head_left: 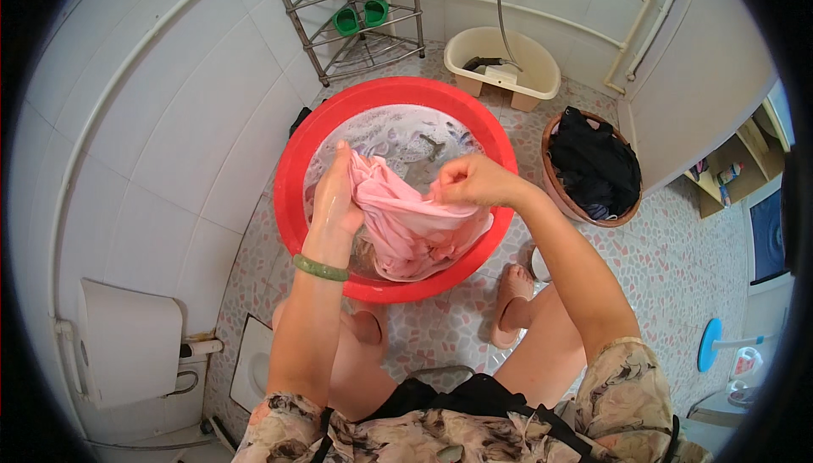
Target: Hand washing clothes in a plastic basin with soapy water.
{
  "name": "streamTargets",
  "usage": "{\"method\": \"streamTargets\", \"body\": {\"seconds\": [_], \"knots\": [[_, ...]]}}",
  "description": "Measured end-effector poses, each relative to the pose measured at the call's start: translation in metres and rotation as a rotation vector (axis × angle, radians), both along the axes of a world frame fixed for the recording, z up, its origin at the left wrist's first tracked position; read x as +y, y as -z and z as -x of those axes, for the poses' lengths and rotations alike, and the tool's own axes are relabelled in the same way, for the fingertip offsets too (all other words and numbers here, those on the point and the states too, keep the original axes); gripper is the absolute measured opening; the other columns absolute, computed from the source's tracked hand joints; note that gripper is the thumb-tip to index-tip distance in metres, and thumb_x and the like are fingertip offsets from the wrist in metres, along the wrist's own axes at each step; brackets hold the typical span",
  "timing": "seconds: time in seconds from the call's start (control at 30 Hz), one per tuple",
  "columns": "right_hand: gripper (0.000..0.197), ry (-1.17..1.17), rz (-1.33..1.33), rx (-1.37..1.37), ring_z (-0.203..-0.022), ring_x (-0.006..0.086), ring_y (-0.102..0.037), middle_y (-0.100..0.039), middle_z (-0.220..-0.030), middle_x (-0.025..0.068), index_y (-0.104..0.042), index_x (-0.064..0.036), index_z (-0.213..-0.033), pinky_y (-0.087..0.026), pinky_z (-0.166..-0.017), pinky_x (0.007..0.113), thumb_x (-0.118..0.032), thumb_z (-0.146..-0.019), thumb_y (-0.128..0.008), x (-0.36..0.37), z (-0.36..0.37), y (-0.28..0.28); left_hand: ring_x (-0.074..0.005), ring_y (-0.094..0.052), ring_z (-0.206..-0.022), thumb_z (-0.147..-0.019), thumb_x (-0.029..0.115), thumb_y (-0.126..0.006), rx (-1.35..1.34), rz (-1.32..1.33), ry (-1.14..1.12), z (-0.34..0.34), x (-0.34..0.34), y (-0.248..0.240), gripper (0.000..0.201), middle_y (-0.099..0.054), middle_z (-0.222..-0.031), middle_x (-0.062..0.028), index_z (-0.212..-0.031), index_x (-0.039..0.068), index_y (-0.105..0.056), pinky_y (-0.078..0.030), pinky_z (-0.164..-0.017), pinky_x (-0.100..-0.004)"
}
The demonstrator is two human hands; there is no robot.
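Note:
A large red basin (pixel 292 209) of sudsy water stands on the floor in front of me. Over it, a wet pink cloth garment (pixel 415 234) is stretched between my hands, its lower part bunched low against the basin's near side. My left hand (pixel 335 196), with a green bangle (pixel 321 267) on its wrist, grips the bunched left end; some of its fingers are hidden. Farther right, my right hand (pixel 474 181) pinches the upper edge of the cloth between thumb and curled fingers. More soaked fabric shows dimly under the foam (pixel 398 124).
Dark clothes (pixel 593 162) fill a brown-rimmed tub (pixel 627 216) to the right. A cream basin (pixel 542 86) holding a shower head stands beyond, near a metal corner rack (pixel 322 61). A squat toilet (pixel 251 370) lies at lower left. My slippered feet (pixel 512 306) flank the basin's near side.

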State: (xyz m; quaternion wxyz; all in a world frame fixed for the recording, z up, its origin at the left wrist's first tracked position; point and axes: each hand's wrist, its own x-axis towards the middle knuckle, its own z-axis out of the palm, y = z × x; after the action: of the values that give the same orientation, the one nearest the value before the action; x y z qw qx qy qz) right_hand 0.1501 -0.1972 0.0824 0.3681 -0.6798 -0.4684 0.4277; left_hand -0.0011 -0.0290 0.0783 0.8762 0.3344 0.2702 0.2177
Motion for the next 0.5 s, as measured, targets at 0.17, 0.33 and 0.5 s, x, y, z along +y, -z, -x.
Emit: {"method": "streamTargets", "body": {"seconds": [0.17,0.33,0.5], "knots": [[0.026,0.120,-0.101,0.222,-0.084,0.0082,-0.053,-0.059,-0.087,0.0039,-0.057,-0.0054,-0.092,-0.041,-0.074,0.023,-0.017,-0.070,-0.065,-0.002,-0.002,-0.007,-0.0197,-0.054,-0.080,-0.085,0.039,-0.043,-0.028,0.040,0.059,-0.001,-0.018,-0.019,0.035,-0.057,-0.084,-0.0074,-0.083,0.006,-0.054,-0.044,-0.075,-0.0344],[0.043,-0.128,-0.140,-0.166,-0.087,0.0121,-0.053,-0.058,-0.099,0.0059,-0.053,-0.0029,-0.105,-0.041,-0.076,0.024,-0.024,-0.070,-0.066,0.000,0.025,-0.007,-0.0195,-0.054,-0.080,-0.086,0.042,-0.040,-0.069,0.020,0.111,-0.004,-0.021,-0.015,0.038,-0.058,-0.084,-0.0076,-0.083,0.006,-0.054,-0.044,-0.075,-0.0345],[0.024,0.092,-0.050,0.054,-0.084,0.0101,-0.052,-0.058,-0.093,0.0058,-0.060,-0.0014,-0.081,-0.040,-0.071,0.023,-0.022,-0.071,-0.066,-0.005,-0.005,-0.011,-0.0191,-0.055,-0.081,-0.086,0.039,-0.041,-0.013,0.058,0.047,-0.004,-0.014,-0.016,0.035,-0.058,-0.084,-0.0072,-0.083,0.007,-0.055,-0.045,-0.075,-0.0340]]}}
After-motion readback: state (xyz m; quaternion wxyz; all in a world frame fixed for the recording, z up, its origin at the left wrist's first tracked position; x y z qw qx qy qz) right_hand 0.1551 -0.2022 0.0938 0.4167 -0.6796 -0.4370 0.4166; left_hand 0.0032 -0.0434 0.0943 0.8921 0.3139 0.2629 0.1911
